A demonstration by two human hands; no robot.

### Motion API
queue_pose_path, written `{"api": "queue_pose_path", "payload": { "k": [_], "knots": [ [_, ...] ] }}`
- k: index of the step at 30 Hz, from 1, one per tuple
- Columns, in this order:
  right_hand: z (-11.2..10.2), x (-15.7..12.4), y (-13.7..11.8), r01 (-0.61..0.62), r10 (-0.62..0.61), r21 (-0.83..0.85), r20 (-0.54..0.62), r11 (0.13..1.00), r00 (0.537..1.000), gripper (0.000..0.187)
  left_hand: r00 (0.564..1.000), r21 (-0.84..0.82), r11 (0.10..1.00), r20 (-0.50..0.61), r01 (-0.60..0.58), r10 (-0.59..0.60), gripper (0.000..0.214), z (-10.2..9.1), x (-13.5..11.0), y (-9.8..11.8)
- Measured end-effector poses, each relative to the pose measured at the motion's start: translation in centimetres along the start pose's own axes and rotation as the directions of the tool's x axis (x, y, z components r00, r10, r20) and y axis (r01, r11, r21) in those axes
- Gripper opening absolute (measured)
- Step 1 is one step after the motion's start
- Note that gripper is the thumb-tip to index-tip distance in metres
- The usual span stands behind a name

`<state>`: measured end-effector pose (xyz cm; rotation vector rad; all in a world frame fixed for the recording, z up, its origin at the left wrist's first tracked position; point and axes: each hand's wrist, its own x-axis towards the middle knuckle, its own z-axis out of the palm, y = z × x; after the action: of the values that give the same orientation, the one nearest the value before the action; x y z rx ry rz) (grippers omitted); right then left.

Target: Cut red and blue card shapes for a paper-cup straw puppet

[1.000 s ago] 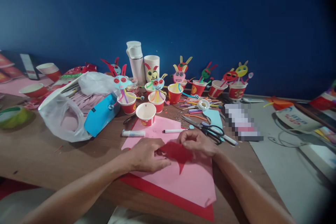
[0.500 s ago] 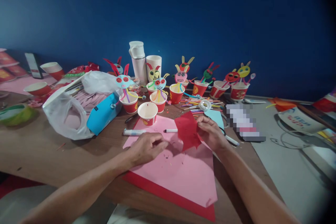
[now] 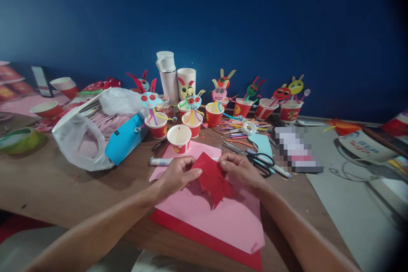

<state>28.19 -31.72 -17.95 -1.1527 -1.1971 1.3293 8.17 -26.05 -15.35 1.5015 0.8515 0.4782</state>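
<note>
Dark blue wall (image 3: 204,17) behind a wooden desk (image 3: 63,187), crowded toward the back with paper cups and craft figures on straws. Over a pink sheet (image 3: 219,216) lying on a red sheet (image 3: 204,240), a ragged piece of red paper (image 3: 212,180), held up between both hands, its lower point hanging free. Left hand (image 3: 178,176) at the paper's left edge, fingers (image 3: 191,171) curled and pinching; right hand (image 3: 240,172) at the right edge, fingers (image 3: 228,161) bent and pinching, their tips partly hidden behind the paper. Just beyond, a white marker (image 3: 215,159) almost wholly hidden, a glue stick (image 3: 160,161), and scissors (image 3: 259,162) over a blue card (image 3: 263,144). Farther right, one object (image 3: 295,149) pixelated beyond recognition.
</note>
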Motion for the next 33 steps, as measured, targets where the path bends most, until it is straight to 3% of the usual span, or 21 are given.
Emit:
{"api": "queue_pose_path", "payload": {
  "k": [3,10,14,18,22,25,28,30,33],
  "knots": [
    [-0.3,0.0,0.0,0.013,-0.013,-0.008,-0.004,1.0,1.0,0.029,0.993,-0.043,0.995,-0.081,0.087,-0.091,0.019,-0.1,0.1,0.0],
    [-0.8,0.2,0.4,-0.074,0.095,-0.184,0.104,0.98,0.99,0.017,0.988,-0.168,0.982,-0.113,0.085,-0.105,0.02,-0.5,0.6,-0.5],
    [-1.7,0.2,-0.1,-0.06,0.06,-0.18,-0.003,0.982,0.998,0.015,0.993,-0.175,0.985,-0.118,-0.011,-0.01,0.02,-0.9,0.7,-0.8],
    [-4.0,0.0,-1.4,0.015,-0.017,-0.011,-0.176,1.0,0.984,0.015,0.975,-0.126,0.982,-0.189,-0.138,0.113,0.018,-1.0,0.7,-0.7],
    [-5.5,-0.5,-2.2,0.075,-0.054,0.068,-0.273,0.995,0.96,0.017,0.973,0.081,0.991,-0.199,-0.104,0.119,0.016,-0.6,0.4,-0.2],
    [-5.2,-0.8,-2.0,-0.021,0.032,0.053,-0.231,0.998,0.972,0.02,0.965,0.33,0.92,-0.078,-0.212,0.25,0.018,-0.2,-0.1,-0.2],
    [-4.9,-1.0,-1.3,-0.074,0.079,0.031,-0.217,0.997,0.973,0.02,0.866,0.513,0.705,0.194,-0.49,0.461,0.022,0.3,-0.5,-0.4],
    [-4.8,-1.0,-0.9,-0.053,0.057,0.026,-0.259,0.998,0.964,0.021,0.807,0.588,0.562,0.334,-0.582,0.487,0.03,0.6,-0.8,-0.6],
    [-4.7,-1.0,-0.4,-0.049,0.042,-0.02,-0.257,0.999,0.965,0.02,0.81,0.695,0.434,0.396,-0.572,0.433,0.041,1.1,-0.9,-1.2]
  ]
}}
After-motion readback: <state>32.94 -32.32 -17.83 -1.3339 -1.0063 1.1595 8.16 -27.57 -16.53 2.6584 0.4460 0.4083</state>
